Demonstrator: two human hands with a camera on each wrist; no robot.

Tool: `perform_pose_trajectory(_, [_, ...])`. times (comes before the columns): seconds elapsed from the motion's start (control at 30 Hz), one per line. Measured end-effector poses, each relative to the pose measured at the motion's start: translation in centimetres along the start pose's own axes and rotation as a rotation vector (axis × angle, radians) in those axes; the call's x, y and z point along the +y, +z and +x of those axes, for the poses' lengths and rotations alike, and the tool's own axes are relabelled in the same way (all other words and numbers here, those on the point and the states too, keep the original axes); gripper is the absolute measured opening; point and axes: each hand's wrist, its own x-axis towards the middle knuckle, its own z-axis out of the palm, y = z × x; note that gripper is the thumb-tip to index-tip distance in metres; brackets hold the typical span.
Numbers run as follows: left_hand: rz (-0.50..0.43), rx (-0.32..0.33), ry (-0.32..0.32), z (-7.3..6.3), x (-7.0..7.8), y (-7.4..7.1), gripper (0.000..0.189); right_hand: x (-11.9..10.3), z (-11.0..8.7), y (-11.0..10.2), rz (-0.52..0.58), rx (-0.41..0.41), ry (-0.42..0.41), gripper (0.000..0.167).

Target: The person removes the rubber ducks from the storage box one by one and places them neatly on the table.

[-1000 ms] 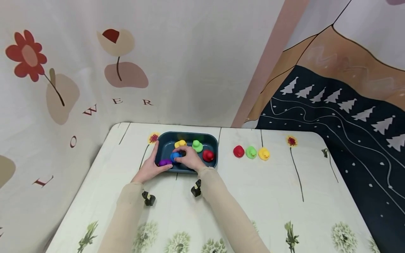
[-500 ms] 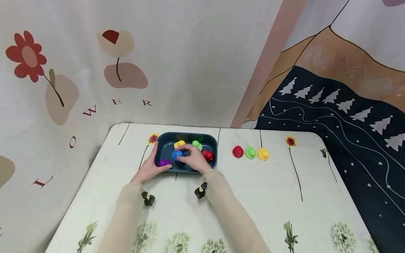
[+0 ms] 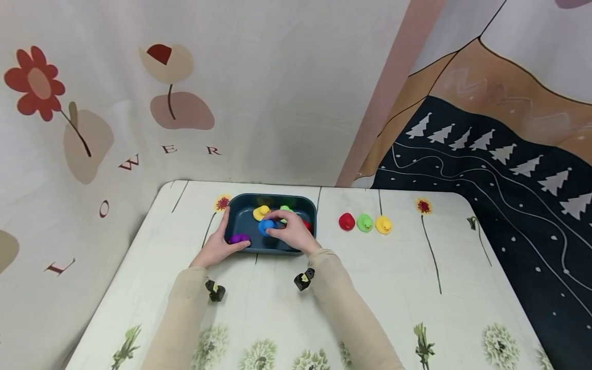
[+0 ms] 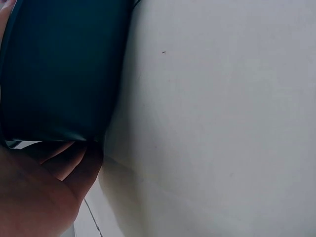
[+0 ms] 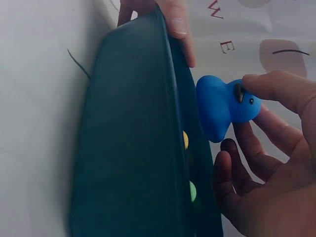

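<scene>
My left hand (image 3: 216, 247) grips the left end of a dark teal tray (image 3: 241, 220), thumb at the near rim and fingers around the outer side. Between the thumb and fingers of my right hand (image 3: 295, 234) is a blue rubber duck (image 3: 266, 227), pinched by its head. The right wrist view shows this duck raised above the tray's rim. Inside the tray, a purple duck (image 3: 239, 238) lies by my left thumb and a yellow duck (image 3: 260, 213) sits behind the blue one. My right hand partly covers a green duck (image 3: 285, 209) and a red duck (image 3: 307, 225).
On the white patterned tablecloth (image 3: 393, 277), right of the tray, a red duck (image 3: 347, 221), a green duck (image 3: 365, 223) and a yellow duck (image 3: 383, 224) stand in a row. A printed cloth wall (image 3: 259, 103) rises behind the table's far edge.
My right hand has moved a little to the right with the blue duck, away from the purple one. More of the yellow duck shows, less of the red one. My left hand keeps its grip.
</scene>
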Motion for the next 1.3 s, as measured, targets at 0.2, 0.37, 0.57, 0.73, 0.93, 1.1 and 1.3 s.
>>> perform_pose_trajectory(0.2, [-0.002, -0.001, -0.005, -0.1, 0.2, 0.0, 0.112, -0.2, -1.0, -1.1, -0.019, 0.007, 0.004, 0.027])
perform_pose_trajectory(0.37, [0.002, 0.001, -0.005, -0.1, 0.2, 0.0, 0.113, -0.3, -1.8, -2.1, -0.052, 0.031, 0.009, 0.026])
perform_pose_trajectory(0.57, [0.014, -0.002, 0.001, -0.1, 0.1, -0.1, 0.113, 0.1, -2.7, -3.1, -0.041, 0.045, 0.023, 0.029])
perform_pose_trajectory(0.73, [0.022, -0.004, -0.006, 0.0, 0.1, -0.2, 0.113, 0.5, -3.4, -3.9, -0.014, 0.061, 0.025, 0.03])
perform_pose_trajectory(0.93, [0.018, -0.007, -0.008, 0.0, 0.1, -0.2, 0.114, 1.0, -4.0, -5.0, -0.011, 0.089, 0.031, 0.029])
perform_pose_trajectory(1.1, [0.021, -0.007, -0.002, 0.1, 0.0, -0.2, 0.114, 1.4, -4.6, -5.9, -0.037, 0.133, 0.033, 0.026])
perform_pose_trajectory(1.3, [0.021, -0.009, -0.002, 0.2, 0.0, -0.3, 0.114, 2.1, -5.5, -7.1, -0.048, 0.161, 0.06, 0.027])
